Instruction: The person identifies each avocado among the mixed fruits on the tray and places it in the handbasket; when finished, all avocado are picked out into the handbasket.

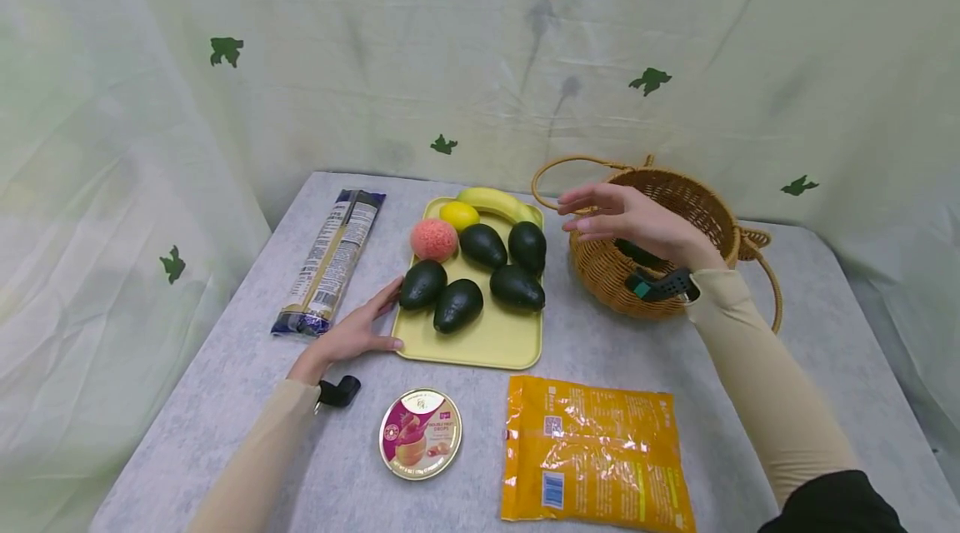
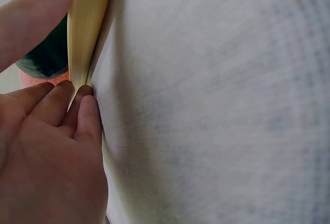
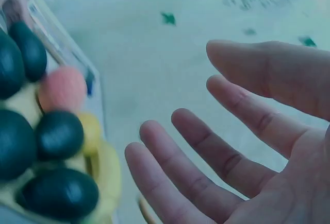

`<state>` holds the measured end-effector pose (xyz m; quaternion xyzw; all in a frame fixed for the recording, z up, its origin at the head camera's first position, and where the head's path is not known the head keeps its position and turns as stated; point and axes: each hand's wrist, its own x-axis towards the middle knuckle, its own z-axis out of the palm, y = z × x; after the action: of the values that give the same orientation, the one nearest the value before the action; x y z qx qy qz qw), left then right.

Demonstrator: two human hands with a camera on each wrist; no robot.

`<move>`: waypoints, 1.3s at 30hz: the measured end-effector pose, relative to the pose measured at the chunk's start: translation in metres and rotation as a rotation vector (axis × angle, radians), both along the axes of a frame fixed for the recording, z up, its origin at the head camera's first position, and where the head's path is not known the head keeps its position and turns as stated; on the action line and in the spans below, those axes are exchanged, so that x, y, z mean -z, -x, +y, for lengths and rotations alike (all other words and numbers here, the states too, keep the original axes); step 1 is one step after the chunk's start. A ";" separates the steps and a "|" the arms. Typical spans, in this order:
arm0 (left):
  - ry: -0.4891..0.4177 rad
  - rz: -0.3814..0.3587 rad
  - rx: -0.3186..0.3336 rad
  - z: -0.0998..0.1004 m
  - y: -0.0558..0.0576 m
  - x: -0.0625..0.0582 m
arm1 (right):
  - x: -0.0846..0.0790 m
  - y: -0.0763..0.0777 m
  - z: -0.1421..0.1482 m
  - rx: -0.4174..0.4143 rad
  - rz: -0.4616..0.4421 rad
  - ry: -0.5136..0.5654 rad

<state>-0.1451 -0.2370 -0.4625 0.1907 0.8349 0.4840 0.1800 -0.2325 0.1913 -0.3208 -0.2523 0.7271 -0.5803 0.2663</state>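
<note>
A yellow tray point(image 1: 480, 346) lies mid-table, holding several dark green avocados point(image 1: 458, 306), a pink round fruit point(image 1: 433, 239), a lemon point(image 1: 460, 216) and a banana point(image 1: 497, 203). My left hand point(image 1: 358, 333) touches the tray's left edge, its fingers stretched along the rim; in the left wrist view the fingertips meet the tray's side wall point(image 2: 85, 28). To the right, my right hand point(image 1: 637, 221) hovers in front of the wicker basket point(image 1: 615, 279), holding nothing. Its fingers are spread and relaxed in the right wrist view. A dark object point(image 1: 641, 254) shows partly in the basket, mostly hidden by the hand.
Left of the tray lies a long blue-and-gold packet point(image 1: 330, 262). Near the front are a round candy tin point(image 1: 421, 434) and an orange bag point(image 1: 598, 458). The basket's looped handle point(image 1: 573, 160) reaches toward the tray. A pale patterned curtain point(image 1: 390, 58) hangs behind the table.
</note>
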 end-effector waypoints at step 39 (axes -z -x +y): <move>0.015 0.000 -0.003 -0.007 0.008 0.017 | 0.097 -0.003 -0.149 -0.420 0.234 -0.201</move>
<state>-0.1526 -0.2438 -0.4794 0.1879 0.8388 0.4781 0.1805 -0.2294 0.0422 -0.4174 -0.4355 0.7385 -0.4040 0.3190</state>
